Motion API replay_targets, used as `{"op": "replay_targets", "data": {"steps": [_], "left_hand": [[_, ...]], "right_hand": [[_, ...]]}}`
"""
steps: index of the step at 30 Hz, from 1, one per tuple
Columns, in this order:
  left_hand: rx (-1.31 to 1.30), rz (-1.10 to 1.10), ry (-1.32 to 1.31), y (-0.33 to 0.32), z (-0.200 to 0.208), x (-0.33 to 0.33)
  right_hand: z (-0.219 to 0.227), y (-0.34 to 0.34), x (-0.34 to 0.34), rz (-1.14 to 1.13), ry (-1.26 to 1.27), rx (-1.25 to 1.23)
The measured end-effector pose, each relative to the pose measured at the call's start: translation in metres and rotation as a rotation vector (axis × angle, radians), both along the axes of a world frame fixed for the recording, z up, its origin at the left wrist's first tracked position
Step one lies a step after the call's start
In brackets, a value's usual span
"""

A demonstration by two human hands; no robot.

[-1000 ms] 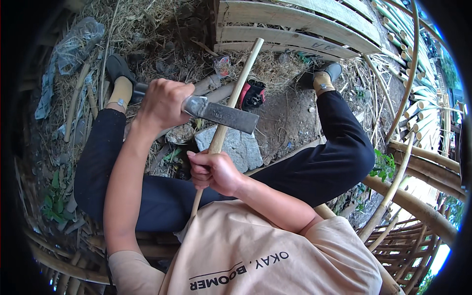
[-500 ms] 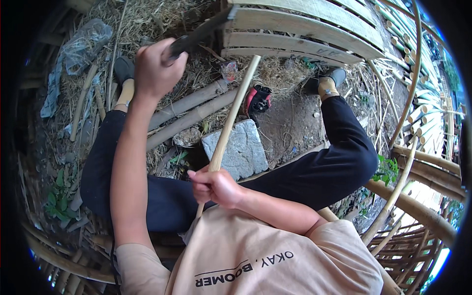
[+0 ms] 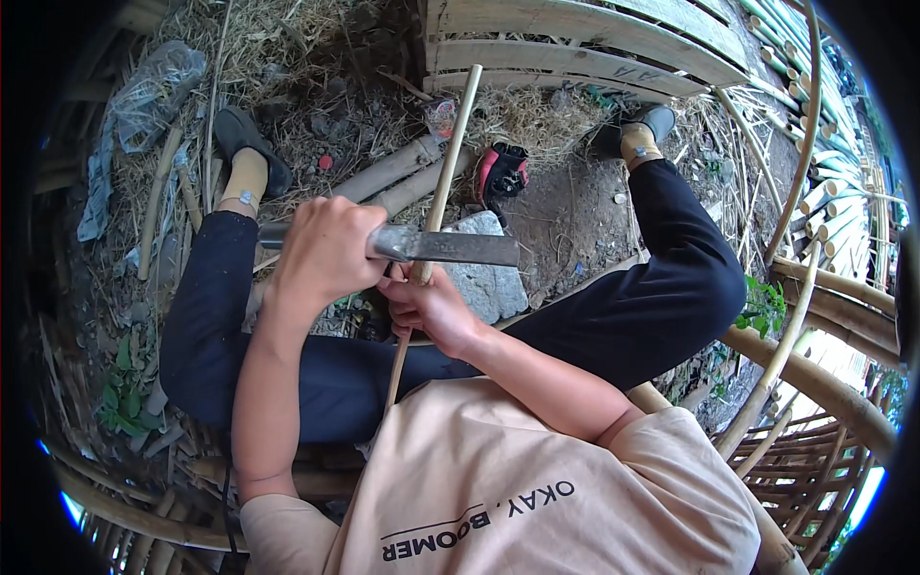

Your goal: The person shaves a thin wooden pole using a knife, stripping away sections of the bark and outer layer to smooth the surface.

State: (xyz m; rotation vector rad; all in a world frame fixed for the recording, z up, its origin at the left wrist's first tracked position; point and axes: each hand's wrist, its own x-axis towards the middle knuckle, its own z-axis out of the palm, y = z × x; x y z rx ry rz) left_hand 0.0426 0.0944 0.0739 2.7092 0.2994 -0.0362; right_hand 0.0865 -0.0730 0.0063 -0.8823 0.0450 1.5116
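My left hand [image 3: 326, 251] is wrapped round the handle of a big knife [image 3: 470, 250]. The broad grey blade points right and lies across a slim bamboo stick [image 3: 452, 153], just above my other hand. That stick slants away from my lap, its far end near the wooden crate. My right hand [image 3: 436, 311] grips its lower part, and the tail of the stick runs down against my shirt. Whether the edge bites into the stick, I cannot tell. Beneath the blade sits a pale stone block [image 3: 484, 283], partly covered by knife and stick.
A slatted wooden crate [image 3: 575, 57] stands beyond my feet. Bamboo poles [image 3: 398, 182] and a red-and-black object [image 3: 503, 174] lie on the straw-strewn dirt. A clear plastic bag [image 3: 163, 86] is at far left. Cut bamboo [image 3: 834, 201] is piled at right, by a bamboo rail [image 3: 815, 398].
My left hand has brought the knife down from its raised position beyond my knee to the stick. My right hand and the stick have shifted slightly, the hand rightward and both a little farther away.
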Motion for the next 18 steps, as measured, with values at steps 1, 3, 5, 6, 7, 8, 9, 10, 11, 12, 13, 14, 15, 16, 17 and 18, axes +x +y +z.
{"op": "replay_targets", "data": {"steps": [1,3,5,6,7,8,9,10,11,12,13,14,15,16,17,18], "left_hand": [[0.016,0.003,0.014,0.0,-0.003,-0.002],[0.044,0.006,0.038,-0.001,-0.01,-0.004],[0.068,0.023,0.074,0.003,-0.009,-0.006],[0.078,0.03,0.094,0.004,-0.008,-0.007],[0.085,0.026,0.095,0.006,-0.008,-0.008],[0.094,0.022,0.094,0.007,-0.007,-0.007],[0.103,0.017,0.094,0.009,-0.006,-0.007],[0.122,0.011,0.107,0.008,-0.005,-0.007],[0.141,0.006,0.116,0.008,-0.005,-0.006],[0.159,0.0,0.124,0.007,-0.005,-0.005],[0.179,0.006,0.124,0.008,-0.006,-0.003],[0.2,0.013,0.123,0.008,-0.005,-0.001],[0.22,0.019,0.121,0.009,-0.006,0.001],[0.226,0.063,0.112,0.013,-0.01,0.004],[0.226,0.096,0.09,0.022,-0.016,0.007],[0.23,0.131,0.065,0.033,-0.02,0.01]], "right_hand": [[-0.001,0.001,-0.002,-0.004,-0.033,0.002],[-0.001,0.001,-0.005,-0.015,-0.103,0.003],[0.001,0.002,-0.004,-0.045,-0.103,-0.019],[0.003,0.002,-0.003,-0.061,-0.102,-0.032],[0.004,0.002,-0.003,-0.041,-0.148,-0.044],[0.005,0.003,-0.001,-0.021,-0.195,-0.054],[0.006,0.002,0.0,-0.001,-0.243,-0.064],[0.006,0.002,-0.001,-0.021,-0.215,-0.067],[0.006,0.001,-0.003,-0.04,-0.191,-0.071],[0.006,0.001,-0.004,-0.061,-0.167,-0.076],[0.006,0.001,-0.004,-0.039,-0.197,-0.099],[0.007,0.0,-0.004,-0.017,-0.228,-0.121],[0.007,0.0,-0.005,0.004,-0.259,-0.144],[-0.002,-0.001,-0.013,0.015,-0.31,-0.16],[-0.005,-0.001,-0.019,0.048,-0.359,-0.16],[-0.008,0.0,-0.025,0.087,-0.392,-0.164]]}}
